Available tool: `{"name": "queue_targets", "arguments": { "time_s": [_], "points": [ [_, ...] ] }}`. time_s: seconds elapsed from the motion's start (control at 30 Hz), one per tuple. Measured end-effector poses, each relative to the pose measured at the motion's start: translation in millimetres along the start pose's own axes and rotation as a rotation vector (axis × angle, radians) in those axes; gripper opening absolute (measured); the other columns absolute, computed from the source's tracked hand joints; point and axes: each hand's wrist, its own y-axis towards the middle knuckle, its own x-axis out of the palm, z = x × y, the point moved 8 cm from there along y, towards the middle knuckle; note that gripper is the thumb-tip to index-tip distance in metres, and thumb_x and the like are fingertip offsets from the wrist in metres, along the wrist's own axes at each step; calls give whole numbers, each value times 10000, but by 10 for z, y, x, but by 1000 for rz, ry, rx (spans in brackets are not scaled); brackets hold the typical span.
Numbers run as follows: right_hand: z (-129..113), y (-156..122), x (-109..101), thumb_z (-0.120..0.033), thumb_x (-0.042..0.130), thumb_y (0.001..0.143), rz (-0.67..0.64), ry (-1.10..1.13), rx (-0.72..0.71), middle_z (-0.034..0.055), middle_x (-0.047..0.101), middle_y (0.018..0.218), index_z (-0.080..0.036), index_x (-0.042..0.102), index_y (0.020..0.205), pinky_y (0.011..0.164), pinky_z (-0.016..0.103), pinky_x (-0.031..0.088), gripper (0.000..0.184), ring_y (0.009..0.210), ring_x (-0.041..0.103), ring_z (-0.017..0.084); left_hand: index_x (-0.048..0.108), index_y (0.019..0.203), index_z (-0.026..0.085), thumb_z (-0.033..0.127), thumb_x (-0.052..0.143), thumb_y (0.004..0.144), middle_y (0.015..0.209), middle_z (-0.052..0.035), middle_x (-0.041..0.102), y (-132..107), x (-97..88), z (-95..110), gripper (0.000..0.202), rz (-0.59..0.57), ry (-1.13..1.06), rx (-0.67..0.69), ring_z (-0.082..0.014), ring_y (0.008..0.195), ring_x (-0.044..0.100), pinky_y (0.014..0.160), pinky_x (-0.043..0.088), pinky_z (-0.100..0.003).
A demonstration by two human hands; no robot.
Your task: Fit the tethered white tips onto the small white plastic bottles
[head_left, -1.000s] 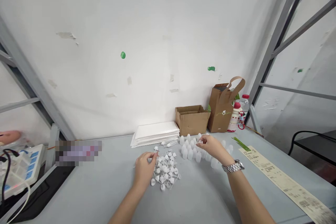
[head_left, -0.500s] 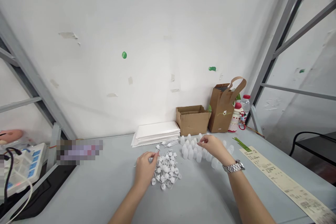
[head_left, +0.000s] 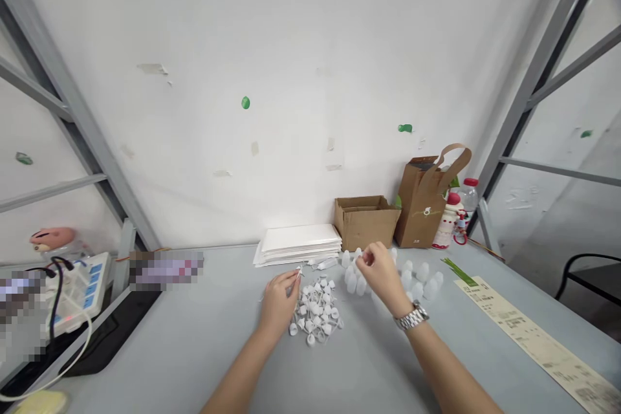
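"What colours do we see at lower centre?"
"We see white caps (head_left: 316,320) on a grey table (head_left: 369,362); at right, a brown bag (head_left: 421,217) and a red-patterned white bottle (head_left: 445,226)."

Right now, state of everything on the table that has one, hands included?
Left hand: fingertips pinched on a small white piece
Right hand: fingers curled, contents unclear
White caps: loose heap
Small bottles: clustered, mostly upright
Cardboard box: top open
Paper bag: upright, handle raised
White sheets: stacked flat
Printed strip: laid out flat
Power strip: red light lit
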Motion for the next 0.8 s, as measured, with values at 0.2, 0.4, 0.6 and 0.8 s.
{"name": "queue_targets", "arguments": {
  "time_s": [0.2, 0.4, 0.6, 0.8],
  "points": [
    [-602, -21, 351, -146, 450, 749, -137, -127, -245, 21, 532, 783, -190, 467, 707, 680, 270, 325, 63, 733, 502, 158, 692, 857, 236, 285, 447, 797, 935, -31, 701, 26, -12, -36, 256, -11, -10, 3, -195, 916, 612, 868, 445, -368],
    [-725, 34, 790, -25, 462, 735, -280, -330, -390, 120, 607, 856, -130, 565, 841, 768, 355, 296, 181, 850, 523, 229, 593, 1076, 212, 315, 483, 777, 1194, -79, 571, -5, -7, -83, 334, 41, -25, -17, -212, 1106, 512, 937, 403, -375],
    [-775, -2, 988, -50, 450, 771, -381, -402, -475, 158, 649, 842, -109, 629, 809, 868, 433, 239, 192, 905, 528, 272, 425, 1231, 152, 326, 449, 803, 1259, -141, 492, -20, 46, -168, 463, 20, -157, -105, -223, 1170, 455, 980, 346, -385],
    [-809, -38, 928, -12, 445, 742, -408, -304, -498, 165, 649, 837, -99, 615, 836, 902, 427, 233, 213, 920, 525, 272, 451, 1207, 152, 314, 446, 800, 1309, -141, 428, -15, -23, -157, 438, 99, -93, -85, -241, 1217, 391, 997, 331, -409]
  ]
}}
